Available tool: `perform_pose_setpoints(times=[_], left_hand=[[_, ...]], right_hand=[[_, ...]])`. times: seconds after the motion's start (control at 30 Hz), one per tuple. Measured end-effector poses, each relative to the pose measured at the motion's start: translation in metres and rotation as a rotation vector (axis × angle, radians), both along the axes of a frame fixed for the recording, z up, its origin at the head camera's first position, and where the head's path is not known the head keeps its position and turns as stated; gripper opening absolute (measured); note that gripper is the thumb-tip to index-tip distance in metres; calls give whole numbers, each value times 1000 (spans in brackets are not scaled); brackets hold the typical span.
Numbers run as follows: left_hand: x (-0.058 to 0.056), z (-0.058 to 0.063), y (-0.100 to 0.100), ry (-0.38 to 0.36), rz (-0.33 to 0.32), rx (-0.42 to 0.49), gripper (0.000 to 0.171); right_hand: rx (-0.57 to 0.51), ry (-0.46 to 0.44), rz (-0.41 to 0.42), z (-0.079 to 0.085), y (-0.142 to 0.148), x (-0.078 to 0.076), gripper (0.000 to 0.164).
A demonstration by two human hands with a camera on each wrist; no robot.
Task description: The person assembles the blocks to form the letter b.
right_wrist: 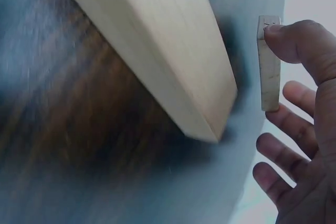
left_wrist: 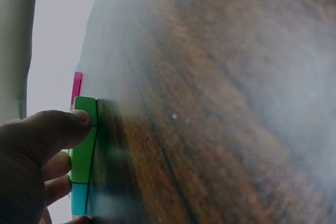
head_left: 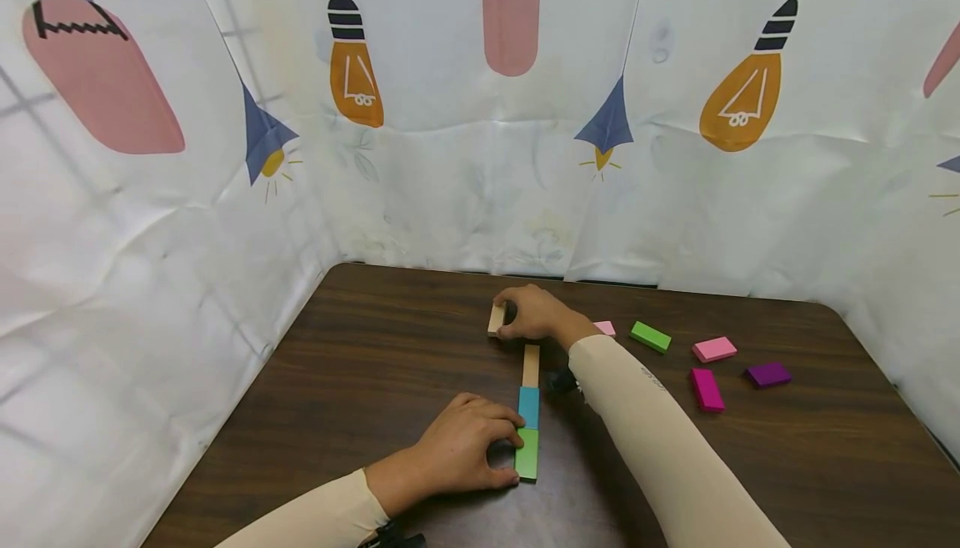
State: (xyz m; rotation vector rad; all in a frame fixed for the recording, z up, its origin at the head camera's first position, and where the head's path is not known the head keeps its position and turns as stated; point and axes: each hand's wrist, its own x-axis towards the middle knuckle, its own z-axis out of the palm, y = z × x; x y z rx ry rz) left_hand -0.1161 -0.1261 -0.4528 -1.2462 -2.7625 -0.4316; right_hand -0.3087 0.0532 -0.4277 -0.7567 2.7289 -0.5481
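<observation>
A row of blocks lies end to end on the table: a plain wooden block (head_left: 531,366) farthest away, a blue block (head_left: 528,408) in the middle and a green block (head_left: 527,454) nearest. My left hand (head_left: 465,444) holds the green block, thumb at its near end and fingers by the seam with the blue one. Beyond the row, my right hand (head_left: 534,314) pinches another plain wooden block (head_left: 495,319) end to end between thumb and a finger. In the right wrist view that held block (right_wrist: 270,74) shows dark marks by the thumb; the row's wooden block (right_wrist: 178,40) looms close.
To the right lie a light pink block (head_left: 604,329) partly behind the right arm, a green block (head_left: 650,337), a pink block (head_left: 714,349), a magenta block (head_left: 707,389) and a purple block (head_left: 768,375). A printed white curtain (head_left: 465,198) borders the brown table (head_left: 360,381).
</observation>
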Motion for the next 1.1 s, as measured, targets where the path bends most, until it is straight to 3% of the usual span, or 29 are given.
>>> perform_pose_setpoints(times=[0.57,1.1], left_hand=[[0,-1,-1,-3,12,-7,30],[0,-1,0,-16,16,-10,30]], right_hand=[[-53,36,42,12,45,1,58],[-61,0,27,6,68,8,55]])
